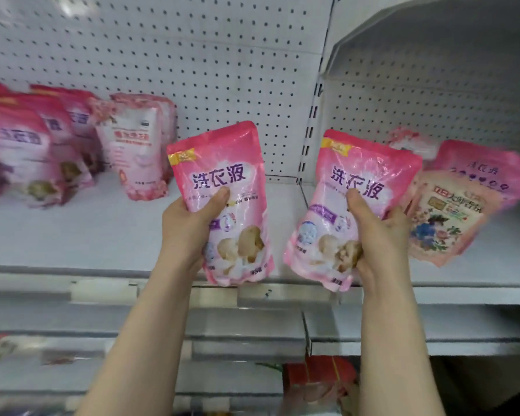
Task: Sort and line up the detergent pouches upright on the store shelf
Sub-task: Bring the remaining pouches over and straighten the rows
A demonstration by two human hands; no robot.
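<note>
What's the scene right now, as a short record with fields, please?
left hand: holds left pouch, roughly upright, thumb on front
right hand: holds right pouch, top tilted right
shelf: standing pouches at left; floral pouch leaning at right
placed yet: neither held pouch is set down

Clearance: centre open, both ends occupied.
Bare shelf [111, 232] runs between the left pouch row [27, 151] and the leaning right pouches [451, 214]. The left held pouch [222, 175] and right held pouch [364, 175] hang before this gap; the pegboard [222, 70] closes the rear.
</note>
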